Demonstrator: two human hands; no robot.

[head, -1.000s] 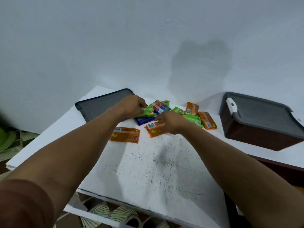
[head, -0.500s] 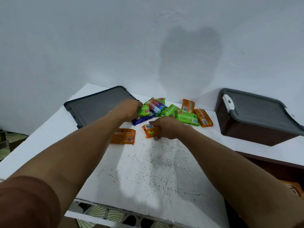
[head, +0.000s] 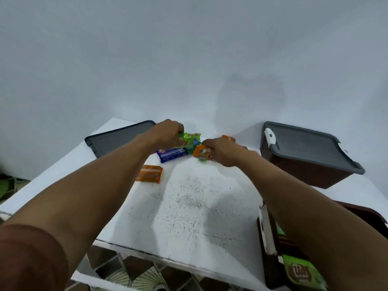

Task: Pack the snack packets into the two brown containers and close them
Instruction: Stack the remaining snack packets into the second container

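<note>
Packets are bunched at the far middle of the white table [head: 195, 206]. The blue packet [head: 172, 153] lies flat, long axis running left-right, a bit tilted. Left hand [head: 168, 133] is clenched on a green packet [head: 189, 138]; right hand [head: 222, 151] grips an orange packet [head: 202, 152]. A loose orange one [head: 149, 173] lies nearer, lengthwise left-right. Lidded brown container [head: 308, 160] sits far right, grey lid [head: 117, 138] far left.

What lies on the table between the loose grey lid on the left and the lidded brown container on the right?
In the head view, between the grey lid and brown container lies the snack packet pile, with both hands in it.
</note>
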